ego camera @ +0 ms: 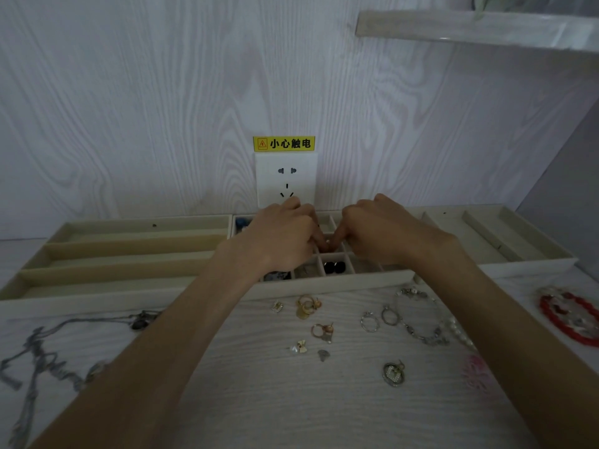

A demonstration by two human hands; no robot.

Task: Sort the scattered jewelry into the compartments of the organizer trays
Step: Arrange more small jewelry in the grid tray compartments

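Jewelry (325,332): mostly loose on the table (259,400), just before the grid tray (334,281). Left hand (285,236) and right hand (376,230) meet over a middle compartment, fingers curled tip to tip, likely seating a small piece; contents hidden, grip uncertain.

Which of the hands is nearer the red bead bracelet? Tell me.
Right. The right hand is over the grid tray, up and left of the red bead bracelet by the table's right edge; the left hand is farther left.
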